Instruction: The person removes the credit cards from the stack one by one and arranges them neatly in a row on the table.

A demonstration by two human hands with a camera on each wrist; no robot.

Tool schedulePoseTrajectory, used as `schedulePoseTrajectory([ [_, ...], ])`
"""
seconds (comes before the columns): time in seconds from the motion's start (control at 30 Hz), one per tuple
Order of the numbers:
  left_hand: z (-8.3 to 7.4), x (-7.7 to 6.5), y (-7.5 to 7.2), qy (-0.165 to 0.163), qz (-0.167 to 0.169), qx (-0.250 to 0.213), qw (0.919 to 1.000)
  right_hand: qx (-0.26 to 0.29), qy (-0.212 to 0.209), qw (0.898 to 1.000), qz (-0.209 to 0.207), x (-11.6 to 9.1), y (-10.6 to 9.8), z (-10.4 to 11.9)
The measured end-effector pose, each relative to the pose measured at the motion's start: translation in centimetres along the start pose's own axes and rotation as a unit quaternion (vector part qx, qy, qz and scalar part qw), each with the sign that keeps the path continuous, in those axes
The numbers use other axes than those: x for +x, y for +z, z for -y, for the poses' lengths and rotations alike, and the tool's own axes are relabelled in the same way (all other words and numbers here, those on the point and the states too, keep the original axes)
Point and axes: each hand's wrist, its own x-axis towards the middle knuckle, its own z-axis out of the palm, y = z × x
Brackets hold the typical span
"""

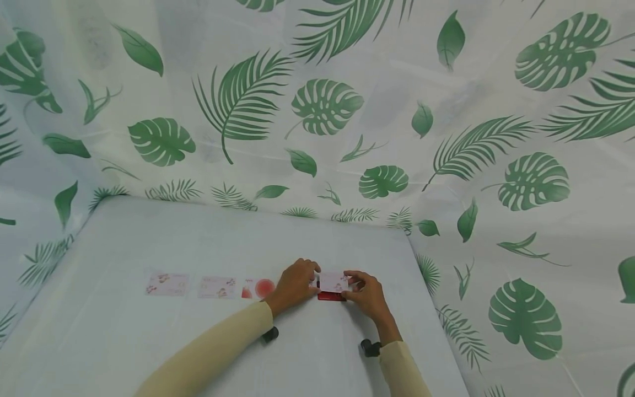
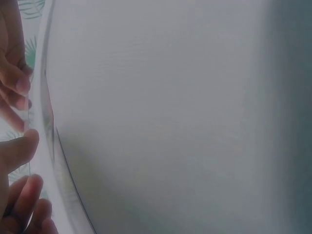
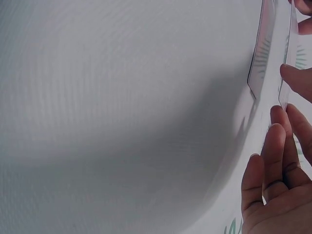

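Observation:
In the head view, a thin, pale pink patterned card [image 1: 333,282] is held between both hands, over a red card [image 1: 330,296] that shows below its lower edge. My left hand [image 1: 296,281] pinches the left edge with thumb and fingers. At the right edge, my right hand [image 1: 367,295] pinches it too. The left wrist view has the left thumb and fingertips [image 2: 30,146] on the card, seen edge-on. In the right wrist view, the right thumb [image 3: 296,80] and fingers grip the raised card [image 3: 286,73], a gap away from a card [image 3: 258,53] on the table.
Left of the hands, two pale pink cards [image 1: 167,284] [image 1: 216,287] and a card with a red circle [image 1: 264,288] lie in a row on the white table [image 1: 124,342]. Leaf-printed sheeting [image 1: 327,154] rises behind and beside it. Dark devices [image 1: 370,348] sit at both wrists.

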Motion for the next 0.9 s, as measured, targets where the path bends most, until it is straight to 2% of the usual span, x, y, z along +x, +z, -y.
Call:
schedulePoseTrajectory([
  [0.4, -0.6, 0.3, 0.4, -0.005, 0.012, 0.026, 0.9996, -0.004, 0.015, 1.000, -0.006, 0.0, -0.4, -0.4],
  [0.9, -1.4, 0.6, 0.9, -0.005, 0.013, 0.029, 0.9995, -0.017, 0.016, 1.000, -0.001, -0.1, -1.4, -1.0],
])
